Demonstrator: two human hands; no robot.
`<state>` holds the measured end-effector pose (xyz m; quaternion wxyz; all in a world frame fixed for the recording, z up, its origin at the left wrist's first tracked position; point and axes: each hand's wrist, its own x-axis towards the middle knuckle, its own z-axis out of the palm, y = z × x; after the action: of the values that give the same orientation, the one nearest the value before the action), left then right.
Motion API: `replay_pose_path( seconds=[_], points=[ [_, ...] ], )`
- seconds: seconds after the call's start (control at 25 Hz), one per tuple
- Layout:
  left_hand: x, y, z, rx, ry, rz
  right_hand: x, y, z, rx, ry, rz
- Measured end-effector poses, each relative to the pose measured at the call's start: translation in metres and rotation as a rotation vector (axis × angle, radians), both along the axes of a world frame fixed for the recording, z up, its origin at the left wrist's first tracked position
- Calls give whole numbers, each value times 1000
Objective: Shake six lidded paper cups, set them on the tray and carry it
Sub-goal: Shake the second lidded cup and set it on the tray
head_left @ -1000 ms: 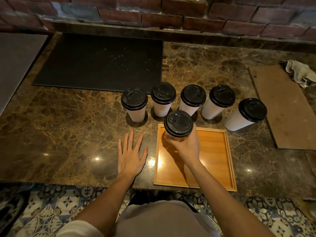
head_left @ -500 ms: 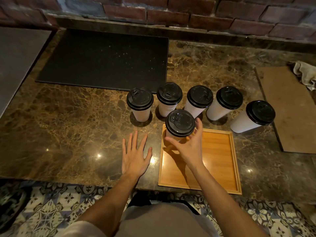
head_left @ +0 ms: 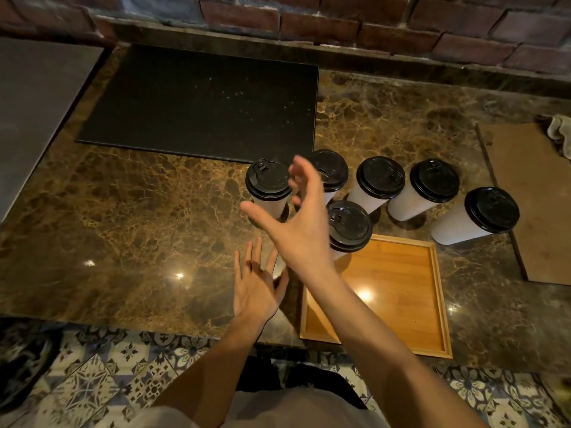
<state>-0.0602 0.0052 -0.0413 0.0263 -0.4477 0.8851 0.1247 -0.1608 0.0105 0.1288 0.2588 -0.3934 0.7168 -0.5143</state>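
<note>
One white paper cup with a black lid (head_left: 350, 225) stands in the far left corner of the wooden tray (head_left: 401, 288). Behind the tray a row of several more lidded cups runs along the counter, from the leftmost cup (head_left: 268, 180) to the rightmost cup (head_left: 491, 210). My right hand (head_left: 298, 220) hovers open above the counter, fingers spread, in front of the two leftmost cups and touching none. My left hand (head_left: 258, 288) lies flat and open on the marble counter, left of the tray.
A black mat (head_left: 200, 103) lies on the counter behind the cups at the left. A brown board (head_left: 537, 196) and a crumpled cloth (head_left: 560, 134) sit at the right. A brick wall (head_left: 340, 23) runs along the back. The counter's near edge borders patterned floor tiles.
My right hand let go of the cup, which now stands on the tray's far left corner, and moved left and up toward the leftmost cups. My left hand stayed flat.
</note>
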Motion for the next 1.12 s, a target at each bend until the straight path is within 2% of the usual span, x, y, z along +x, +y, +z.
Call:
replay_pose_path(
  seconds=[0.08, 0.16, 0.24, 0.44, 0.64, 0.88, 1.0, 1.12],
  points=[
    [0, -3, 0, 2, -34, -17, 14, -13, -26, 150, -197, -73],
    [0, -3, -3, -1, -49, -29, 21, -22, -52, 231, -266, -205],
    [1, -4, -7, -15, -11, -29, 23, -33, -74, 271, -258, -292],
    [2, -6, -15, -21, 29, -45, 19, -68, -111, 224, -248, -335],
    [0, -4, -21, -29, -8, -35, 8, -76, -128, 197, -188, -395],
    [-2, -4, -19, -84, -73, -56, 6, -66, -114, 148, -149, -360],
    [-1, -4, -14, -82, -123, -20, 6, -57, -86, 72, -158, -286],
    [-4, -3, -8, -55, -66, 29, -6, -44, -41, -31, -78, -220]
  ],
)
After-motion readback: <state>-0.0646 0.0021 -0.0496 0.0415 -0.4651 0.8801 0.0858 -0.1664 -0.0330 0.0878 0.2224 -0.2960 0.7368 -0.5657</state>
